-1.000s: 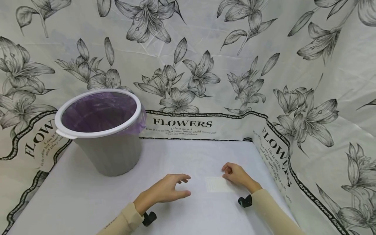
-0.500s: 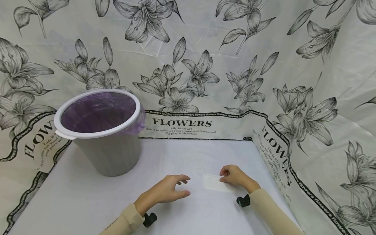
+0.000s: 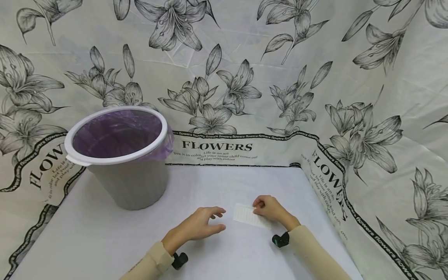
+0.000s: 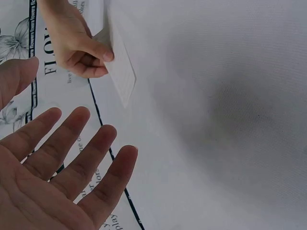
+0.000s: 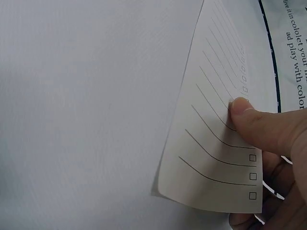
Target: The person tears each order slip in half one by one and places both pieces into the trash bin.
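A cream sheet of checklist paper point(image 3: 245, 214), printed with lines and small square boxes, is pinched along its far edge by my right hand point(image 3: 272, 209). In the right wrist view the thumb point(image 5: 241, 108) presses on the lined face of the paper point(image 5: 211, 167), the other fingers are behind it, and the sheet bows slightly. My left hand point(image 3: 199, 224) hovers left of the paper, its fingers spread and holding nothing. The left wrist view shows that palm point(image 4: 62, 177) turned up toward the camera, with the paper point(image 4: 121, 67) tilted on edge beyond it.
A grey trash bin point(image 3: 133, 186) with a white rim point(image 3: 117, 160) and a purple liner point(image 3: 115, 132) stands at the back left of the white-covered table point(image 3: 210, 186). Flower-printed cloth point(image 3: 238, 120) hangs behind and along both sides.
My right hand has taken hold of the paper and moved left with it, turning it slightly so its left end sits nearer the left hand. The left hand has barely moved.
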The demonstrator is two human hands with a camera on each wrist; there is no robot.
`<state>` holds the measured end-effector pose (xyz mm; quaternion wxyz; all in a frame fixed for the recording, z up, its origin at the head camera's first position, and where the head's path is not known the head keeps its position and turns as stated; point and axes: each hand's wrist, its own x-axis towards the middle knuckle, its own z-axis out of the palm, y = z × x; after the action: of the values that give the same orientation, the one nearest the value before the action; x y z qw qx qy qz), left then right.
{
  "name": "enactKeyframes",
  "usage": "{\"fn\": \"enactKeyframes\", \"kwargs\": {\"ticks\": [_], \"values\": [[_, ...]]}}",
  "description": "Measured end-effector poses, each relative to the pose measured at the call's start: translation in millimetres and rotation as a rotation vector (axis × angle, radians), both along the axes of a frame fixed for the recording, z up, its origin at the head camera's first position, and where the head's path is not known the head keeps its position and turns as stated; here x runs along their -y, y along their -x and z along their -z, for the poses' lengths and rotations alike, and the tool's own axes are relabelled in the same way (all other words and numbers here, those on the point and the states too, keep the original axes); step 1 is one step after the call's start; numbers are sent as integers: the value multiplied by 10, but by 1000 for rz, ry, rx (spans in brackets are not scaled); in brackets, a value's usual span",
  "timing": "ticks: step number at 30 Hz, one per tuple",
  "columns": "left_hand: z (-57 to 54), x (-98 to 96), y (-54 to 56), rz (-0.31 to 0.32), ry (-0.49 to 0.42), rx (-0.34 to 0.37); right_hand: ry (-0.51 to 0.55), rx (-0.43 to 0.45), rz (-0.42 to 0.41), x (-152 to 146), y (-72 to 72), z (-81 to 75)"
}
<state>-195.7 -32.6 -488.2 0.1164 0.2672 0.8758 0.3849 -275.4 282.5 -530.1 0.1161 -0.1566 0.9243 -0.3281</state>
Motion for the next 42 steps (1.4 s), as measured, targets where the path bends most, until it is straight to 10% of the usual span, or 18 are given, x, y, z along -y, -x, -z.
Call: {"fn": "enactKeyframes", "kwargs": {"ticks": [17,28,42], "values": [[132,26,118,-88,-115,-94,156,-46,-70,545,-114,-22],[20,47,124,-302,-33,-352,235,-81,-127,953,-206,-139],[119,229,212,-326,-111,-216,286,-91,-117,1245,-311,-252]]}}
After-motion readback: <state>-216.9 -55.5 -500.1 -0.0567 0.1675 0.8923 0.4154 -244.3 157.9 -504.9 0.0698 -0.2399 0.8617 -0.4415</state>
